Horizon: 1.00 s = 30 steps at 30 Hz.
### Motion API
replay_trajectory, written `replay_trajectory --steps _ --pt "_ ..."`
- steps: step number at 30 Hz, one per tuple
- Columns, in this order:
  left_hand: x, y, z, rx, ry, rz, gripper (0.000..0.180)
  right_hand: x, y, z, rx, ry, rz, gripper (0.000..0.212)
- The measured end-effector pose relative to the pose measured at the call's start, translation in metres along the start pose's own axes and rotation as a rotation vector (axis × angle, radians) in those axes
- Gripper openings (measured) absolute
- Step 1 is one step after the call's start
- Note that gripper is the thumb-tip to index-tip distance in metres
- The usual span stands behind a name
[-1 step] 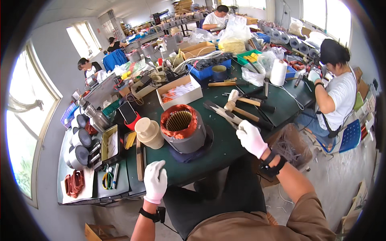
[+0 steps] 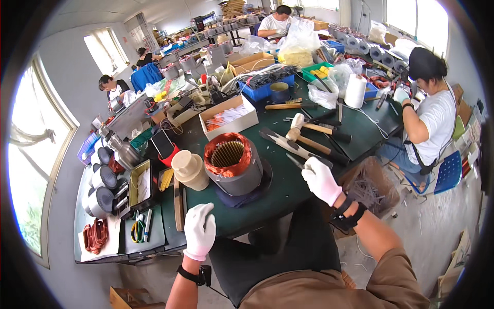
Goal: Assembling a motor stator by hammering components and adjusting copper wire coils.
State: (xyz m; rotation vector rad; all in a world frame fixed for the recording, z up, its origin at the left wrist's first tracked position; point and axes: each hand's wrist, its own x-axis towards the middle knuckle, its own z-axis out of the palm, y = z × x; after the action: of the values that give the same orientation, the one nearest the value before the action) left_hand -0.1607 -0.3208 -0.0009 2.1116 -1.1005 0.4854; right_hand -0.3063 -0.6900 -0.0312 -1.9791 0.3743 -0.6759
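My left hand, in a white glove, hovers at the table's front edge with nothing in it, fingers loosely stretched. It is nearest to a wooden strip. My right hand, also gloved, is closed on a slim, grey pointed tool whose tip sticks out to the upper left; its handle is hidden in the fist. Between the hands stands a grey motor stator with copper windings round its top, on a dark cloth. Beyond my right hand lies a pair of large shears.
Two mallets lie right of the stator. A cream stepped cylinder stands left of it, a white box of paper slips behind. Scissors lie at the left. A co-worker sits at the right beside a scrap carton.
The pointed tool in my right hand now stands apart from the shears, lifted or drawn toward me. My left hand has barely shifted, and the stator has stayed in place.
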Motion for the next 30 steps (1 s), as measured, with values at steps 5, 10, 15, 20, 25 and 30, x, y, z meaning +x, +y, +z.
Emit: replay_trajectory --steps 5,10,15,20,25,30 --pt "-0.005 0.011 -0.034 0.026 -0.385 0.191 0.027 -0.034 -0.046 0.003 0.125 -0.097 0.181 0.028" --pt "-0.069 -0.045 -0.097 0.091 -0.396 -0.203 0.019 -0.048 -0.050 0.002 0.063 -0.255 0.203 0.028" --pt "-0.130 -0.102 -0.140 0.169 -0.318 -0.536 0.018 -0.015 -0.010 0.017 -0.003 -0.248 0.256 0.020" --pt "-0.222 -0.151 -0.208 0.284 -0.402 -0.950 0.023 0.017 0.019 0.043 0.106 -0.227 0.381 0.019" --pt "-0.246 -0.151 -0.432 0.423 -0.182 -1.360 0.026 0.037 -0.018 0.009 -0.149 -0.228 0.284 0.015" --pt "-0.099 -0.176 -0.521 0.677 -0.147 -0.828 0.017 0.041 -0.043 -0.030 -0.085 -0.136 0.181 0.029"
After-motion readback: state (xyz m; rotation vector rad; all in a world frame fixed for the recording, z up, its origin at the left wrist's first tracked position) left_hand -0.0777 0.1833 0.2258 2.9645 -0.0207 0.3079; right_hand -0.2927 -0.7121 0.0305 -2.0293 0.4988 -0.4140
